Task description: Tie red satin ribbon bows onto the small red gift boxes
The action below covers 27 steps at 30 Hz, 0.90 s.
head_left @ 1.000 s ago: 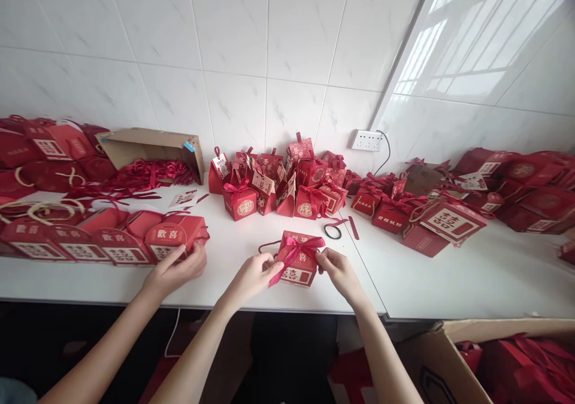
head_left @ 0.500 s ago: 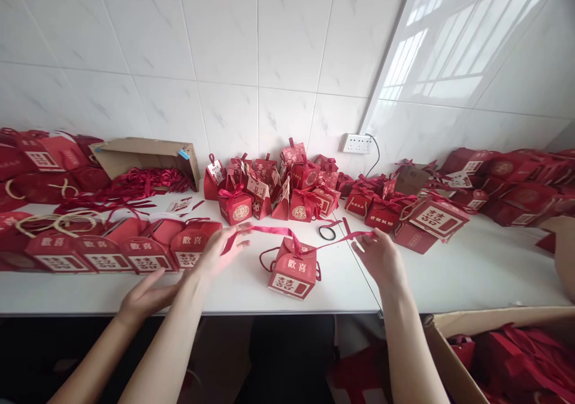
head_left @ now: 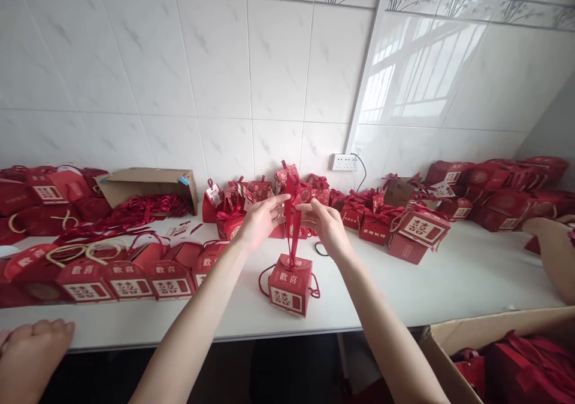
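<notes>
A red gift box [head_left: 290, 284] with white lettering and a cord loop at each side stands upright near the table's front edge. From its top a red ribbon [head_left: 294, 233] rises in two strands. My left hand [head_left: 264, 221] pinches one strand high above the box, fingers bent. My right hand [head_left: 327, 223] pinches the other strand close beside it, so the strands come together between my hands. Neither hand touches the box. Part of the ribbon overlaps the red boxes behind, so its ends are hard to make out.
Finished-looking red boxes [head_left: 375, 224] stand behind and to the right. Open red boxes [head_left: 171, 278] form a row at left, before a cardboard carton [head_left: 148, 182] with ribbons. Another carton [head_left: 449, 344] is at lower right. Other people's hands [head_left: 38, 353] show at both edges.
My hands have come together and risen, drawing the ribbon from spread sideways to upright. The other person's hand at left has moved away to the lower left. The view has tilted up.
</notes>
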Each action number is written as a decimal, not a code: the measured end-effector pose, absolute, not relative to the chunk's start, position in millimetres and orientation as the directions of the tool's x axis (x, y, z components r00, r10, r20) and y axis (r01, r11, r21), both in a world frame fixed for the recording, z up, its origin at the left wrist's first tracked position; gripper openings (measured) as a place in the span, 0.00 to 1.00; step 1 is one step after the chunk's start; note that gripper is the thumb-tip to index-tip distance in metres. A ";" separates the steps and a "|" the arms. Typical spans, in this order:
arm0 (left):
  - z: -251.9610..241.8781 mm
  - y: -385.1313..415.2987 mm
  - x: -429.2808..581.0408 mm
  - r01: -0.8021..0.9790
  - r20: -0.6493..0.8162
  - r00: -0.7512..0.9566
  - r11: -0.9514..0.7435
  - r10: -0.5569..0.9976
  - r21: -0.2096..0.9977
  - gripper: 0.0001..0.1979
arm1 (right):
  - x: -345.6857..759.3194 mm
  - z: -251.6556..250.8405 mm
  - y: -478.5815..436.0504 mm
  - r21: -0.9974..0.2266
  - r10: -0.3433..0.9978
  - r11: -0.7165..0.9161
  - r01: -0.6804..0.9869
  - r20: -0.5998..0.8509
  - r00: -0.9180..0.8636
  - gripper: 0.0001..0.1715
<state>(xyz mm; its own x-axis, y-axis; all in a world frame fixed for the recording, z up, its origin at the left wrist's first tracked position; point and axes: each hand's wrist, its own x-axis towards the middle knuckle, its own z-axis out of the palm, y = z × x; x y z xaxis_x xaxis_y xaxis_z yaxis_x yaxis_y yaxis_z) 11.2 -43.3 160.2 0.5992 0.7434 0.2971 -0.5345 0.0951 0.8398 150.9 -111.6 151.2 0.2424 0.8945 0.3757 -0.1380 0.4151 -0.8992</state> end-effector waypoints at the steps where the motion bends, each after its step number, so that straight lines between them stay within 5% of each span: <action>1: 161.8 -44.4 11.1 -0.530 0.294 0.600 0.094 0.744 0.843 0.13 | 151.6 150.7 -113.2 -0.898 0.892 0.418 -0.137 0.377 0.250 0.23; 4: 163.4 -43.5 -0.3 -0.564 0.288 0.586 0.126 0.757 0.816 0.09 | 166.9 149.2 -125.1 -0.889 0.891 0.433 -0.149 0.397 0.223 0.21; 8: 147.5 -36.9 -24.7 -0.549 0.343 0.515 -0.005 0.785 0.836 0.24 | 202.5 139.1 -140.7 -0.903 0.916 0.386 -0.189 0.399 -0.034 0.30; 11: 116.7 -40.9 -26.4 -0.154 0.328 0.547 -0.293 0.770 0.944 0.20 | 210.0 118.9 -135.8 -0.913 0.934 0.357 0.197 0.344 -0.098 0.22; 14: 82.2 -56.2 -14.3 0.181 0.324 0.592 -0.514 0.738 0.839 0.11 | 196.4 96.2 -122.3 -0.718 0.931 0.364 0.592 0.303 -0.205 0.12; 19: 51.5 -81.9 -10.7 0.229 0.450 0.557 -0.650 0.698 0.725 0.05 | 179.2 75.2 -122.9 -0.560 0.891 0.449 0.697 0.343 -0.298 0.16; 24: 42.1 -89.5 -59.6 0.118 0.652 0.168 -0.672 0.739 0.731 0.01 | 179.6 47.8 -146.0 -0.578 0.948 0.314 0.754 0.232 -0.217 0.45; 27: 32.2 -83.7 -110.6 0.241 0.713 -0.121 -0.676 0.691 0.696 0.01 | 188.8 36.4 -150.4 -0.592 0.956 0.268 0.760 0.259 -0.136 0.40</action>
<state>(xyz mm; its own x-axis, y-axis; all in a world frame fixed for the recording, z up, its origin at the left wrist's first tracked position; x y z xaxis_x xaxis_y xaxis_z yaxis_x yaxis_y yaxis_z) -110.6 -83.7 32.2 -0.1208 0.6910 0.7127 0.2413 -0.6760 0.6963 188.8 -150.4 36.4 -0.1358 0.9564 0.2587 0.7598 0.2681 -0.5924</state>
